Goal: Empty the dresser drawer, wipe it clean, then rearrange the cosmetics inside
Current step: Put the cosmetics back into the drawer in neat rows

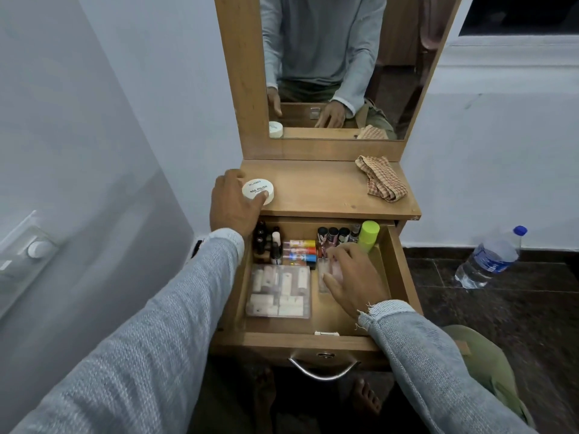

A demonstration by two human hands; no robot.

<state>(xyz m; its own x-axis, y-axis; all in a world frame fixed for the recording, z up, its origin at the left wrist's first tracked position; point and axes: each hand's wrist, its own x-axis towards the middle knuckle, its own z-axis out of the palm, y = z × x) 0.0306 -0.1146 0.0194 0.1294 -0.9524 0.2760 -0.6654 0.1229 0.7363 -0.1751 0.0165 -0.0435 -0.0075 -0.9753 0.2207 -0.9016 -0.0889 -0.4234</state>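
The left hand [233, 205] grips a round white plastic nail-polish jar [258, 191] at the front left corner of the wooden dresser top [316, 189], thumb and fingers curled round its rim. The right hand [354, 277] reaches into the open wooden drawer [401, 277], fingers spread and loose over a small clear bottle [324, 274] near the middle. A clear flat plastic case [279, 291] lies front left; a checked orange cloth [380, 181] lies at the top's back right corner.

A plastic water bottle [488, 260] with a blue cap is lying tilted on the dark tiled floor [517, 311], near the white wall [501, 151]. A white switch plate [29, 242] is sitting on the left wall.
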